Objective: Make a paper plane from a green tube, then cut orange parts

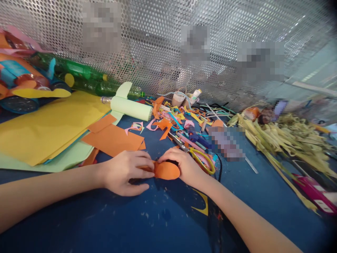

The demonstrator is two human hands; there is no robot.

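An orange paper cutout (pixel 166 170) with a rounded end lies between my two hands, just above or on the blue table (pixel 126 225). My left hand (pixel 130 172) has its fingers closed on the cutout's left part, which they mostly cover. From the right, my right hand (pixel 184 165) curls its fingers over the cutout's upper edge. Beside the right hand are scissors (pixel 201 160) with yellow handles. Beyond the left hand lie flat pieces of orange paper (pixel 116 140). A curved yellow paper scrap (pixel 202 203) rests near the right forearm.
Yellow sheets (pixel 47 130) are stacked at left, beside green plastic bottles (pixel 79 68). A bottle wrapped in pale green paper (pixel 131 108) lies at the back. Paper scraps (pixel 164 126) cover the middle. Dried husks (pixel 279 135) spread at right. Perforated metal sheeting (pixel 152 31) borders the table.
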